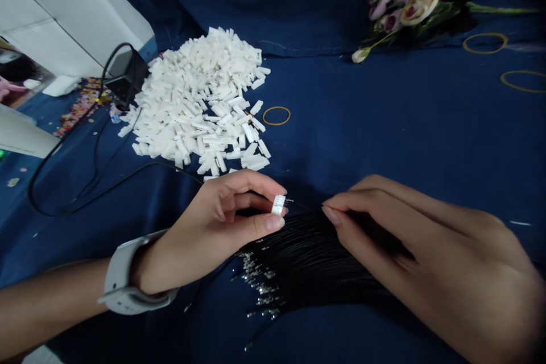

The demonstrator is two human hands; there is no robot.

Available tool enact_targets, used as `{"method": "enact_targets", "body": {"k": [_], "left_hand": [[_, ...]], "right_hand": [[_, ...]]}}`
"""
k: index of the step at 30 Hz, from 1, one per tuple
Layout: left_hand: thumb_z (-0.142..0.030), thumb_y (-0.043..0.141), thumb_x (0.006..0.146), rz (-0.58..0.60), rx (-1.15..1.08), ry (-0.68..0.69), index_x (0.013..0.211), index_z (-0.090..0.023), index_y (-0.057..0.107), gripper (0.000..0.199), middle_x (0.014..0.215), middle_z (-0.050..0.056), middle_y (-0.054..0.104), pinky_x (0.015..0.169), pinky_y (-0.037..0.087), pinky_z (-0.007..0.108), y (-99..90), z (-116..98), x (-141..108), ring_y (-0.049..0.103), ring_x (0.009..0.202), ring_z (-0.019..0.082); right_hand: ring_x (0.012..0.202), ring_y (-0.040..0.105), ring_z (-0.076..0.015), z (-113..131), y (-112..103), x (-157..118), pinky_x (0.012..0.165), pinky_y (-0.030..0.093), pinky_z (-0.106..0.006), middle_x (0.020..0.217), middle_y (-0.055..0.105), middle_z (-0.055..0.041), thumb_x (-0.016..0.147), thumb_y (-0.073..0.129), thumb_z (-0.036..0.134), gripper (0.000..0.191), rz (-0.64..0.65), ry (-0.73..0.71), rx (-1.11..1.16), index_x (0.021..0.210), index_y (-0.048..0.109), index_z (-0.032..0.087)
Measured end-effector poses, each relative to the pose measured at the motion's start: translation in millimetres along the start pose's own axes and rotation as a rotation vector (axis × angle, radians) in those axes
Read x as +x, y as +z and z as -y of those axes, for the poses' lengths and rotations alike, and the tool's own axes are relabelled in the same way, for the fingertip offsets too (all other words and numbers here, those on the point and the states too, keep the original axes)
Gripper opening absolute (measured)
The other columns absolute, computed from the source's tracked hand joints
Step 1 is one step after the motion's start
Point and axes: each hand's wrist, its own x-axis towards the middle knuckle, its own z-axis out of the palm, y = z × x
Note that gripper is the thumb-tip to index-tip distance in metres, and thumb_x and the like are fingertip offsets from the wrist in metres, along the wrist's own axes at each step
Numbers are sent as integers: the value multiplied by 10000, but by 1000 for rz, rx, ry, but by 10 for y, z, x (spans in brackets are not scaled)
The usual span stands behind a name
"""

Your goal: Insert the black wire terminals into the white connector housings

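Observation:
Between the thumb and fingers of my left hand is a small white plastic connector housing. My right hand pinches a thin black wire, whose metal terminal end points at the housing's right side. The terminal is close to the housing; whether it touches is too small to tell. Under both hands lies a bundle of black wires, with shiny crimped metal terminals at its left end. A large heap of white connector housings sits behind my left hand.
A black power adapter with a looping cable stands left of the heap. Rubber bands lie on the dark blue cloth. Artificial flowers rest at the back right. White boxes stand at the back left.

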Motion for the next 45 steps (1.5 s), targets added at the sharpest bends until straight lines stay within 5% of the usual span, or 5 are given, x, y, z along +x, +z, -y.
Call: {"method": "enact_targets", "body": {"k": [24, 30, 35, 45], "left_hand": [[-131, 771, 761, 12, 94, -20, 884, -203, 714, 154, 829, -13, 723, 647, 529, 134, 64, -33, -46, 686, 819, 108], [-90, 781, 723, 13, 66, 13, 863, -182, 696, 188, 821, -11, 691, 706, 541, 173, 69, -23, -8, 678, 817, 124], [-68, 737, 766, 31, 41, 14, 889, -177, 682, 173, 845, -27, 668, 724, 511, 120, 62, -23, 15, 657, 841, 83], [-162, 715, 840, 44, -25, -57, 888, -168, 687, 56, 780, -33, 685, 680, 473, 105, 38, -40, 2, 635, 741, 49]], "right_hand": [[620, 538, -108, -15, 55, 20, 548, 434, -262, 796, 576, -17, 963, 451, 83, 162, 126, -42, 165, 914, 600, 126], [840, 527, -193, 122, -45, 13, 743, 426, -354, 989, 607, -82, 933, 505, 106, 126, -6, -214, 53, 983, 620, 124], [755, 485, -195, 245, -3, -39, 706, 400, -347, 800, 582, -52, 945, 354, 66, 354, 232, -222, 97, 768, 640, 175], [746, 476, -193, 188, 3, -53, 672, 376, -350, 827, 568, -52, 914, 410, 27, 255, 154, -199, 93, 837, 616, 156]]}}
